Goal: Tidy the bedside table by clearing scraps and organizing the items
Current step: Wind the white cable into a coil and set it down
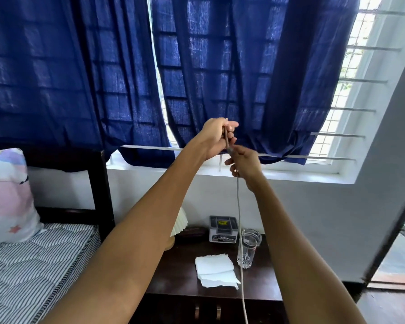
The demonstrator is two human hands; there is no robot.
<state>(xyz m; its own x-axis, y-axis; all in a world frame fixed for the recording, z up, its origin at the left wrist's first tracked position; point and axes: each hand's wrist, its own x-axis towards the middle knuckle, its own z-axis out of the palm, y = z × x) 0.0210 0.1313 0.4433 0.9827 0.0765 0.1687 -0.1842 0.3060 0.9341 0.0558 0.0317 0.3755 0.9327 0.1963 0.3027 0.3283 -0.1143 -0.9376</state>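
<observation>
Cable (pixel 238 206): raised well above counter (pixel 262 286), upper part bunched in left hand (pixel 214 136), that grip closed round it; right hand (pixel 244 163) just beneath, pinched on hanging strand. Tail drops below both grips, past counter front. Judgement: coiling underway, tidy mid-way. Left: torn paper scraps (pixel 216 271) far below grips. Glass (pixel 247 249) beside strand, looks empty. Grey box (pixel 223 229) behind; contents unclear.

Curtains (pixel 80 73) above bedside table (pixel 173 272): deep blue, crossed by dark grid shadow. Table: dark brown. On it: white torn paper (pixel 214 268), clear cut-pattern glass (pixel 246 250), grey box (pixel 223 229) with yellow label. Left of table: navy-and-white striped mattress (pixel 33 265), pastel pink-white pillow (pixel 7 195). Grey cord (pixel 240 242) hangs over table.
</observation>
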